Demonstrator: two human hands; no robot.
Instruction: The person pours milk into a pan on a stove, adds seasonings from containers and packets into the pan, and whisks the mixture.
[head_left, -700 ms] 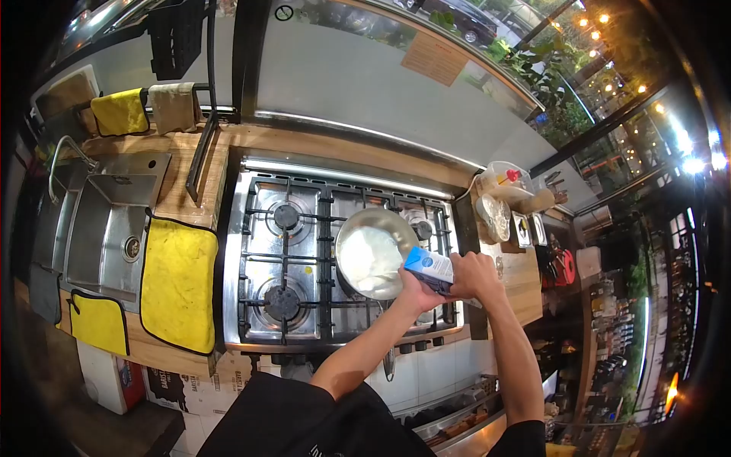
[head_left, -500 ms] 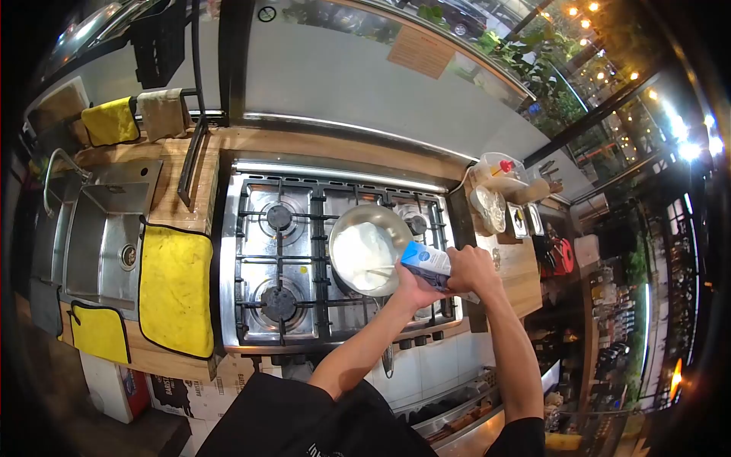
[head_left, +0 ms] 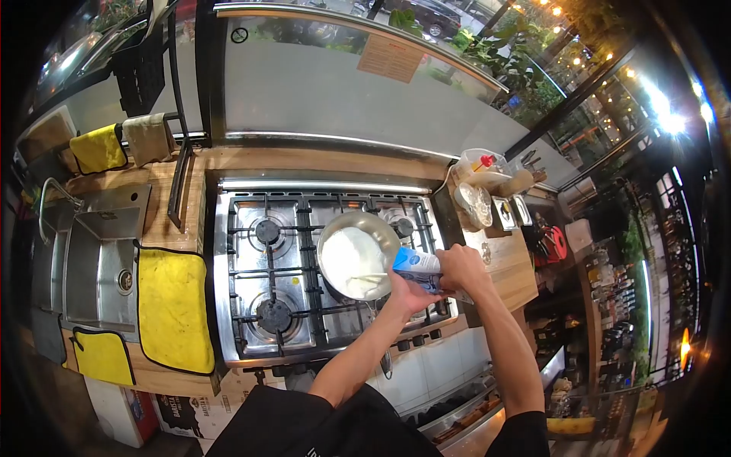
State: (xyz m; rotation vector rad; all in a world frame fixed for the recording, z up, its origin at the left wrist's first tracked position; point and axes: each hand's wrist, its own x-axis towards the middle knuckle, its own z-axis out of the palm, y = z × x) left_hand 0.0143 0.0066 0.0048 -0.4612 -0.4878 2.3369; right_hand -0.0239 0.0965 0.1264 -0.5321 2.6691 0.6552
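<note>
A blue and white carton (head_left: 418, 263) lies tilted on its side between both hands, its spout end over the rim of a steel pan (head_left: 387, 238). My left hand (head_left: 409, 295) grips the carton from below at its near side. My right hand (head_left: 461, 268) is closed around the carton's far right end. A thin white stream runs from the carton into the white liquid (head_left: 352, 259) in the pan. The pan sits on the gas stove (head_left: 276, 274), and its handle points toward me, partly hidden by my left forearm.
A sink (head_left: 99, 263) and yellow cloths (head_left: 173, 308) are at the left. On the right counter (head_left: 506, 266) stand a clear container (head_left: 481, 164), a bowl (head_left: 474, 204) and small metal trays (head_left: 512, 212). A black rack bar (head_left: 180, 179) rises behind the sink.
The view has shifted, so the stove and pan appear further left and slightly lower. Both hands still hold the tilted carton over the pan's edge, and the stream still runs.
</note>
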